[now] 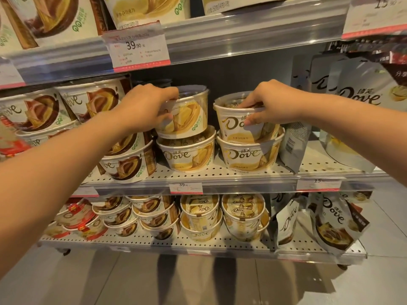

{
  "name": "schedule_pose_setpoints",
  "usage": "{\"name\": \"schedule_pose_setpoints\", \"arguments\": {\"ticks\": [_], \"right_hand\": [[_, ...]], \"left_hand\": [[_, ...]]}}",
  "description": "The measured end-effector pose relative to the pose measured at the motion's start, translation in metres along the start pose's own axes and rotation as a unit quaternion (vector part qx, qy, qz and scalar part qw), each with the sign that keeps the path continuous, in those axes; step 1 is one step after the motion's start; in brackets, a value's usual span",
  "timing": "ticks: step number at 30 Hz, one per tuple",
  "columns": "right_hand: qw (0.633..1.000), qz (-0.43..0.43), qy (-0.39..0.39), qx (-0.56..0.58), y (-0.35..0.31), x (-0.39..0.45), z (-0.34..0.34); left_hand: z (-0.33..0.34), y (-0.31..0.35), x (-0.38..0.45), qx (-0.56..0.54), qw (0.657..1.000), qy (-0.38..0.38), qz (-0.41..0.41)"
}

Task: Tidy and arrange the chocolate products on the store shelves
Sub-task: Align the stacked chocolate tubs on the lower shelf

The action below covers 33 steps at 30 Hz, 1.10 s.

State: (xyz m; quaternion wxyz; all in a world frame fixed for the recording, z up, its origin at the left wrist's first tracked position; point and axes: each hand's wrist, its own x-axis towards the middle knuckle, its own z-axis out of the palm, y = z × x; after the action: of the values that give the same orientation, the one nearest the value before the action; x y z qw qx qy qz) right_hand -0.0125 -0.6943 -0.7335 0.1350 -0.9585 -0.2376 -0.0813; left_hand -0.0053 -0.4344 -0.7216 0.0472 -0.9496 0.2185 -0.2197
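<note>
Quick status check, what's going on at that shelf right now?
Left hand grips the top-left yellow tub, logo turned away. Right hand grips the top-right yellow tub, logo forward. Both sit on lower tubs. Nothing blocking.

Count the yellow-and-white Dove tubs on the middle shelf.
4 visible: the upper left tub gripped by the left hand, the lower left tub, the upper right tub gripped by the right hand, and the lower right tub. More may be hidden behind.
</note>
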Motion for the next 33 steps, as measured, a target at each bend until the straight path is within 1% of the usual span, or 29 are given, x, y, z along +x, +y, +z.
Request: {"name": "schedule_pose_setpoints", "arguments": {"ticks": [4,11,16,20,25,30,33], "right_hand": [[1.0,0.004,0.003,0.003,-0.001,-0.002,-0.001],[1.0,0.013,0.003,0.007,-0.003,0.0,-0.001],[1.0,0.014,0.001,0.014,-0.004,-0.001,-0.001],[1.0,0.015,-0.001,0.014,-0.004,-0.001,-0.002],[1.0,0.018,-0.005,0.021,-0.004,-0.002,-0.003],[0.999,0.016,0.0,0.03,-0.003,-0.005,-0.003],[0.999,0.024,0.018,0.029,-0.004,-0.006,0.0]], "left_hand": [[0.008,0.001,0.001,-0.024,0.999,-0.045,0.007],[0.016,-0.002,-0.001,-0.028,0.999,-0.012,0.012],[0.015,-0.003,-0.004,-0.009,1.0,0.009,0.009],[0.02,0.0,-0.003,-0.012,1.0,-0.02,0.01],[0.019,0.001,0.001,-0.047,0.998,-0.037,0.015],[0.012,-0.002,0.001,-0.044,0.996,-0.056,0.052],[0.01,-0.002,0.0,-0.039,0.995,-0.054,0.069]]}}
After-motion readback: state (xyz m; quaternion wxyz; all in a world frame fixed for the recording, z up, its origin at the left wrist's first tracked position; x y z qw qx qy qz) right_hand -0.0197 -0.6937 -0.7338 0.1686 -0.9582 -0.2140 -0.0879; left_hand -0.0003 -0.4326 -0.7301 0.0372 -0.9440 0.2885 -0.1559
